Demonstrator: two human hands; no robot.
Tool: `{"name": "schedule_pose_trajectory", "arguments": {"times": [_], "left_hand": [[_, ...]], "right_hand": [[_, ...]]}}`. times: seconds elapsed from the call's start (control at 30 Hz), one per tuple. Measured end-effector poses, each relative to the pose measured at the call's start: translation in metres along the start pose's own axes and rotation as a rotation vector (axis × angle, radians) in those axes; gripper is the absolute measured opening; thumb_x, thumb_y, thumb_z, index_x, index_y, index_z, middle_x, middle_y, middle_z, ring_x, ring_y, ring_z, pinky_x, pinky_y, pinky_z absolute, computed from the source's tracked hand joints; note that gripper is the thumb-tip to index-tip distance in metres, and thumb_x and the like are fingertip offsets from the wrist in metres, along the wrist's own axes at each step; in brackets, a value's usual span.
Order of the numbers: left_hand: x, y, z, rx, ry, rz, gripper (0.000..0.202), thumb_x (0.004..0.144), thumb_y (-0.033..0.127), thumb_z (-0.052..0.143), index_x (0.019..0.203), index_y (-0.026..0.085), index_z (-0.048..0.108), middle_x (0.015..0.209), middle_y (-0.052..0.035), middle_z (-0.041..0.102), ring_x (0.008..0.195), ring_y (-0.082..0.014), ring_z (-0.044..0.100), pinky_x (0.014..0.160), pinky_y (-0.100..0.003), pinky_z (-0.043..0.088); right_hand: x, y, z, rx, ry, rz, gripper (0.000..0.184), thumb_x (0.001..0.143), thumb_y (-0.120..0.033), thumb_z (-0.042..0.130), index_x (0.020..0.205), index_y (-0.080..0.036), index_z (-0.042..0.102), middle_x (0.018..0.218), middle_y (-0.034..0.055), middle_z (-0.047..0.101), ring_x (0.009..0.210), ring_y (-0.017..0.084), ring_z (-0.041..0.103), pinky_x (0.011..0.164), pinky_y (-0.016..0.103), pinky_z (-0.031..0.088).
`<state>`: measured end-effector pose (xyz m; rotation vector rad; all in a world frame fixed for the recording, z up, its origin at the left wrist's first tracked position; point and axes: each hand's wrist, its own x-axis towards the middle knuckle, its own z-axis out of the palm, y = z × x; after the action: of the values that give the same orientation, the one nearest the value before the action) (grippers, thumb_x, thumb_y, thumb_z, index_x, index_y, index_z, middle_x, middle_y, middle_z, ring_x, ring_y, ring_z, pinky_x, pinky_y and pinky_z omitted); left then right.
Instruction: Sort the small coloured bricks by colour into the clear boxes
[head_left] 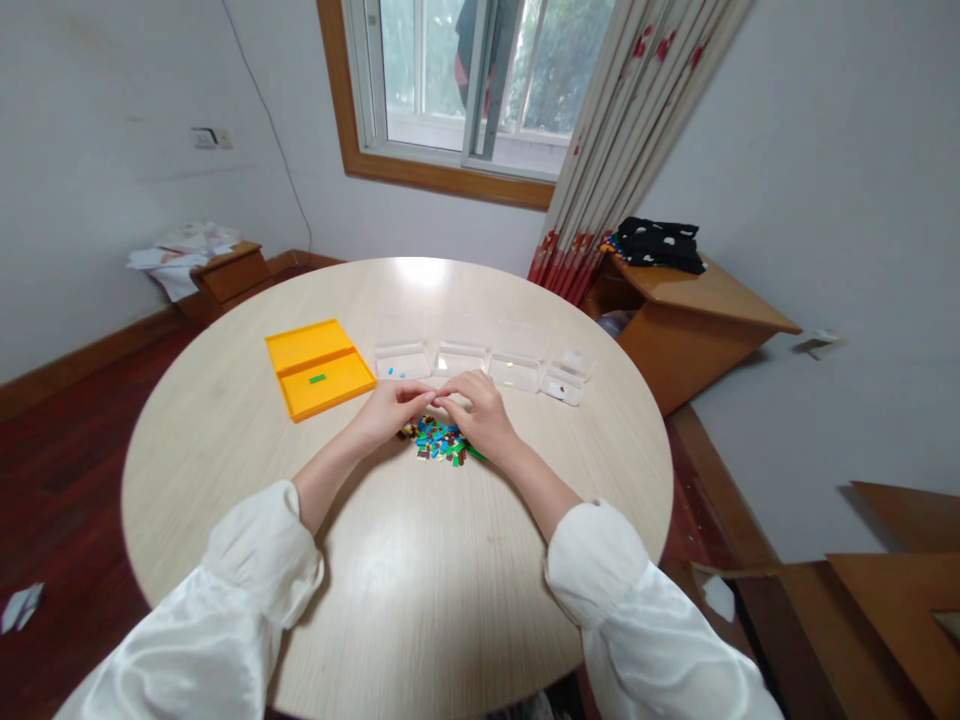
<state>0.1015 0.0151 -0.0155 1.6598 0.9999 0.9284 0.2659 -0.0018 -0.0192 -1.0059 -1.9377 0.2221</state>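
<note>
My left hand point(393, 411) and my right hand point(477, 411) meet fingertip to fingertip above a pile of small building bricks point(442, 442). Thumb and fingers of each hand are pinched; whatever lies between them is too small to make out. Blue, green, brown and yellow pieces make up the pile, partly covered by my hands. Just beyond stands a row of clear plastic boxes point(517, 384) with only a few tiny pieces in them: blue at the left, yellow further right, brown at the right end. Left of my hands lies an open orange case point(307, 350) holding a green brick point(318, 379).
Everything rests on a round, pale wooden table point(420, 600). Behind it are a window and a patterned curtain point(607, 130). A wooden cabinet point(712, 300) with a black cloth on top stands at the right, and a small stand point(232, 275) with papers at the left.
</note>
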Motion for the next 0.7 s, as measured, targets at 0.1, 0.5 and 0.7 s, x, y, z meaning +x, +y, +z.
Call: {"name": "schedule_pose_trajectory", "arguments": {"times": [0.1,0.5,0.7], "left_hand": [[-0.002,0.002,0.001,-0.059,-0.037,-0.024,0.037,0.068,0.048,0.062,0.07,0.012,0.069,0.05,0.0004,0.054,0.047,-0.0092,0.043,0.047,-0.022,0.031],[0.004,-0.006,-0.049,0.093,0.648,-0.031,0.018,0.064,0.03,0.062,0.071,0.014,0.064,0.067,-0.0022,0.062,0.059,-0.0115,0.053,0.055,-0.023,0.04],[0.004,-0.014,-0.084,0.448,0.874,-0.121,0.01,0.067,0.025,0.057,0.061,0.017,0.056,0.062,0.0,0.057,0.059,-0.0133,0.052,0.057,-0.024,0.039]], "right_hand": [[-0.001,-0.003,0.0,-0.001,-0.004,-0.018,0.01,0.083,-0.02,0.06,0.073,-0.021,0.062,0.076,0.0008,0.066,0.081,0.017,0.055,0.079,0.033,0.039],[0.0,0.029,-0.008,-0.126,-0.057,0.126,0.008,0.078,-0.012,0.062,0.079,-0.019,0.066,0.083,0.0045,0.067,0.085,0.019,0.057,0.082,0.035,0.041],[-0.002,0.042,-0.01,-0.139,-0.273,0.209,0.01,0.078,-0.011,0.06,0.079,-0.016,0.068,0.082,0.0056,0.066,0.082,0.017,0.057,0.079,0.031,0.042]]}}
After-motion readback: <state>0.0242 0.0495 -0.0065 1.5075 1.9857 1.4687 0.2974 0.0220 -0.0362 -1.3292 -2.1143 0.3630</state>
